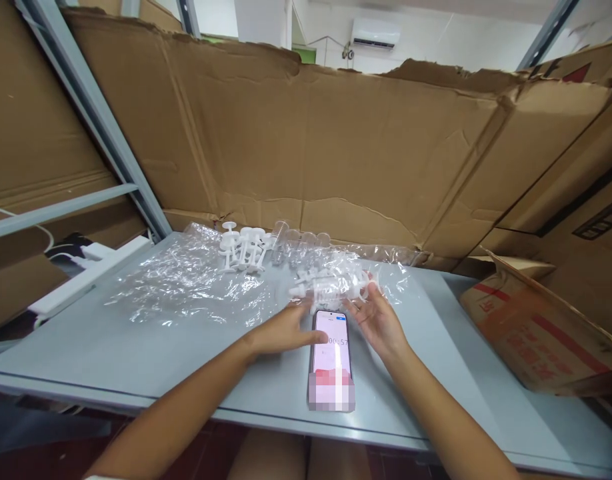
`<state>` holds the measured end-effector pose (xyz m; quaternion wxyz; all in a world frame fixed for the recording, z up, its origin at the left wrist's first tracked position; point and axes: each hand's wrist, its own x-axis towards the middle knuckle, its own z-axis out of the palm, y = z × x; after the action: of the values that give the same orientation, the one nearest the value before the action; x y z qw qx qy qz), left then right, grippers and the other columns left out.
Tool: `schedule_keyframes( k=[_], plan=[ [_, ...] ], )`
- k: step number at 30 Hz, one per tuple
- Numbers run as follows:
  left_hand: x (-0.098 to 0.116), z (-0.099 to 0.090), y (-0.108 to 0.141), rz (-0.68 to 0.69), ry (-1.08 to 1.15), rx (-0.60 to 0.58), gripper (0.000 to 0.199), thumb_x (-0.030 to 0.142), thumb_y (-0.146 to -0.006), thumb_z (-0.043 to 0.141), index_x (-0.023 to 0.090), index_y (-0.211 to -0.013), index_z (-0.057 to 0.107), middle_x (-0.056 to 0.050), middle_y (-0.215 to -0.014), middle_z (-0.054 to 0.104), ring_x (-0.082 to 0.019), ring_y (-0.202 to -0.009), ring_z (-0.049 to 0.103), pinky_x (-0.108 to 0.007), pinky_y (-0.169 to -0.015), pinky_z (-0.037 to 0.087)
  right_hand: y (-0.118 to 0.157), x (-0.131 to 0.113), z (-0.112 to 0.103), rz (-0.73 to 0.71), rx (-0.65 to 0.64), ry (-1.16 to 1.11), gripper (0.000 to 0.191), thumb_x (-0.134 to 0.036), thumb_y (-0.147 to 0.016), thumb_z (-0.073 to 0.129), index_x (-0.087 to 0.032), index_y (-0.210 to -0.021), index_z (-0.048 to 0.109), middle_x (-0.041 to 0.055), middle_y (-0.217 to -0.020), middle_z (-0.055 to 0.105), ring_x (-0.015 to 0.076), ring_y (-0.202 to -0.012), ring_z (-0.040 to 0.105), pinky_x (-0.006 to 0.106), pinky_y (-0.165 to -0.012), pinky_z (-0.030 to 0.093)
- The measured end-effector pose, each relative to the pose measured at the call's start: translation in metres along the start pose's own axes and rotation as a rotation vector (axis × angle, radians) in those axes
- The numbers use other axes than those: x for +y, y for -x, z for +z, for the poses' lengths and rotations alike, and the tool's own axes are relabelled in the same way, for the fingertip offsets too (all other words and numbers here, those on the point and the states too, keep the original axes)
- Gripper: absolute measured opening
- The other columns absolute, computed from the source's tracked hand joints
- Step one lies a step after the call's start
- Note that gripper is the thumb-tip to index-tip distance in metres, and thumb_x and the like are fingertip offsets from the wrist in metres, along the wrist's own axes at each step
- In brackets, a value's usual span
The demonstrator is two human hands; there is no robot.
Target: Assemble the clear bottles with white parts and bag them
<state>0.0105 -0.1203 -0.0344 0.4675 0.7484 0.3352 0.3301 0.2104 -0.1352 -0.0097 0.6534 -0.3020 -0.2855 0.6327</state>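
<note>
A large clear plastic syringe [331,289] with a white tip lies crosswise above the phone. My right hand [381,323] has its fingers closed about the syringe's right end. Below the white tip is my left hand [283,331], its thumb stretched out over the phone [331,353] and its other fingers partly hidden; it seems to hold nothing. The phone lies face up showing a running timer. Several white plungers [243,247] stand in a cluster behind, beside a row of clear barrels [299,247]. Small white parts beneath the syringe are hard to make out.
Crumpled clear plastic film [181,280] covers the table's [186,363] left rear. A white power strip [93,273] runs along the left edge. Tall cardboard [336,147] walls off the back. An opened printed carton [546,333] stands at the right. A metal shelf post [101,120] rises at left.
</note>
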Motion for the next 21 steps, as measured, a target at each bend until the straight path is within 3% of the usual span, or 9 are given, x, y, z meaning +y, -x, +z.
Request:
schedule_keyframes(
  k=[3,7,11,14,17,21],
  plan=[
    [0.005,0.009,0.000,-0.070,0.216,0.099,0.052,0.035,-0.065,0.070,0.025,-0.115,0.056,-0.008,-0.119,0.058,-0.029,-0.116,0.047,-0.040,-0.099,0.034,0.010,0.005,0.010,0.020,-0.078,0.018,0.033,-0.034,-0.071,0.068,-0.030,-0.102,0.059,-0.0018,-0.090,0.068,0.0189,-0.087,0.064,0.037,-0.081,0.052],
    [0.016,0.013,-0.002,-0.037,0.655,0.160,0.045,0.037,-0.074,0.063,0.024,-0.116,0.054,-0.008,-0.122,0.056,-0.025,-0.117,0.047,-0.041,-0.101,0.032,0.017,0.008,0.013,0.022,-0.146,0.050,0.040,-0.034,-0.073,0.066,-0.031,-0.111,0.054,-0.0001,-0.100,0.066,0.0196,-0.092,0.062,0.040,-0.085,0.049],
    [0.019,0.007,-0.007,-0.048,1.049,0.191,0.034,0.034,-0.077,0.060,0.020,-0.108,0.058,-0.007,-0.109,0.063,-0.021,-0.098,0.060,-0.045,-0.100,0.035,0.014,0.003,0.008,0.015,-0.175,0.092,0.041,-0.035,-0.072,0.067,-0.028,-0.110,0.055,0.0026,-0.110,0.063,0.0220,-0.100,0.059,0.041,-0.087,0.047],
    [0.017,-0.004,-0.009,-0.055,1.187,0.247,0.019,0.031,-0.077,0.059,0.018,-0.091,0.063,-0.005,-0.096,0.068,-0.020,-0.090,0.064,-0.045,-0.099,0.036,0.009,-0.006,0.004,-0.031,-0.162,0.124,0.039,-0.039,-0.073,0.065,-0.029,-0.110,0.055,0.0037,-0.117,0.058,0.0238,-0.102,0.058,0.041,-0.084,0.048],
    [0.017,-0.015,-0.009,-0.049,1.247,0.300,0.014,0.029,-0.076,0.059,0.017,-0.079,0.064,-0.003,-0.087,0.070,-0.022,-0.092,0.063,-0.044,-0.098,0.038,0.003,-0.017,-0.003,-0.078,-0.103,0.166,0.035,-0.044,-0.076,0.059,-0.028,-0.107,0.057,0.0041,-0.113,0.059,0.0222,-0.093,0.062,0.036,-0.073,0.052],
    [0.019,-0.022,-0.008,-0.069,1.266,0.325,0.016,0.030,-0.077,0.057,0.016,-0.076,0.064,-0.004,-0.085,0.070,-0.026,-0.098,0.061,-0.046,-0.097,0.039,-0.003,-0.026,-0.011,-0.096,-0.051,0.326,0.028,-0.036,-0.075,0.063,-0.023,-0.100,0.060,0.0019,-0.083,0.064,0.0143,-0.064,0.061,0.024,-0.053,0.047]
  ],
)
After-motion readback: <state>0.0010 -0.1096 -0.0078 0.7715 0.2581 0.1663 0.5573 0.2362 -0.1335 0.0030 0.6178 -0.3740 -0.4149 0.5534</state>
